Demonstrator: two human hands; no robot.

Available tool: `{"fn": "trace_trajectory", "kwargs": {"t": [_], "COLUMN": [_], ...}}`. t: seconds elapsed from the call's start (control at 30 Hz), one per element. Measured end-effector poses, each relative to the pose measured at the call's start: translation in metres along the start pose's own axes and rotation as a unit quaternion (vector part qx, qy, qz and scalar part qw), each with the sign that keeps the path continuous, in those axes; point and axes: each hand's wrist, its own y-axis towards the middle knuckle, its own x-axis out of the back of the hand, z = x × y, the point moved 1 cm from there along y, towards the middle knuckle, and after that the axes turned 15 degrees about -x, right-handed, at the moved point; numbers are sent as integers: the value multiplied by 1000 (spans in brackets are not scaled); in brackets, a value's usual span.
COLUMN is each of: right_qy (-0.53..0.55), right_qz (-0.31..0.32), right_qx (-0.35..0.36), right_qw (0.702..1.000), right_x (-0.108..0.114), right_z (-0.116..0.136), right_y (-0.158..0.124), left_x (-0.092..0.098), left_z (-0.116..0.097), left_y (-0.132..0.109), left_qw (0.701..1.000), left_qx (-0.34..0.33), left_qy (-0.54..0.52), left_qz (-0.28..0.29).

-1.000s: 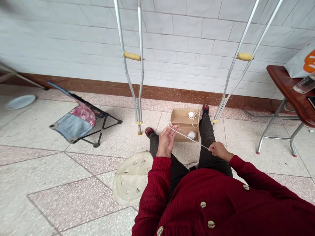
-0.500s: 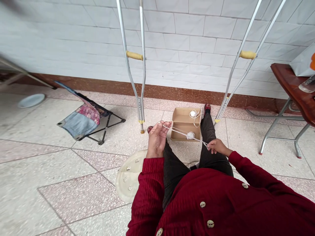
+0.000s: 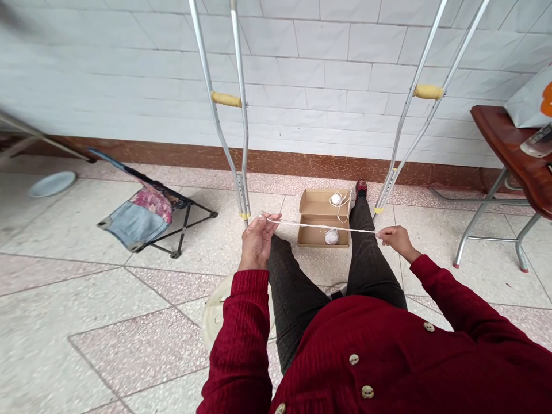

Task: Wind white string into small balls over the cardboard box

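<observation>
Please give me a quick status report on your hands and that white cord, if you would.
Left hand and right hand pinching white cord, pulled straight between them. Cord ball in cardboard box below. Nothing blocking.

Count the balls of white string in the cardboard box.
2. One ball of white string lies in the far half of the open cardboard box, and a second ball of white string lies in the near half. The box walls could hide another.
</observation>
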Motion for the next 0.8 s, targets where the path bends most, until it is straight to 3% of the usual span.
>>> {"fn": "trace_trajectory", "kwargs": {"t": [0.07, 0.1, 0.13, 0.2, 0.23, 0.27, 0.3, 0.33, 0.4, 0.47, 0.57, 0.67, 0.8], "right_qy": [11, 20, 29, 41, 37, 28, 15, 0, -27, -40, -49, -58, -65], "right_qz": [-76, -98, -110, -122, -125, -127, -127, -126, -119, -110, -96, -93, -85], "right_qx": [40, 60, 82, 131, 158, 185, 211, 234, 273, 304, 339, 359, 364], "right_qw": [996, 993, 990, 983, 979, 974, 969, 964, 954, 946, 934, 927, 925], "right_x": [5, 6, 7, 6, 5, 3, 0, -3, -12, -23, -37, -44, -50], "right_z": [4, 8, 12, 23, 28, 34, 40, 45, 54, 61, 71, 79, 85], "right_y": [1, 0, -1, -7, -10, -14, -18, -22, -31, -39, -50, -55, -55], "left_x": [7, 9, 11, 8, 3, -5, -16, -31, -67, -104, -143, -152, -139], "left_z": [19, 26, 32, 38, 39, 39, 38, 37, 34, 33, 33, 32, 30], "left_y": [-5, -9, -13, -21, -25, -29, -33, -38, -49, -61, -74, -78, -74], "left_qw": [991, 971, 934, 825, 776, 748, 745, 760, 822, 858, 869, 867, 894], "left_qx": [24, 40, 56, 74, 71, 57, 33, 4, -55, -83, -83, -57, -82], "left_qy": [120, 210, 312, 498, 557, 586, 584, 555, 442, 323, 223, 223, 209], "left_qz": [59, 109, 165, 257, 287, 307, 321, 338, 354, 392, 434, 442, 388]}}
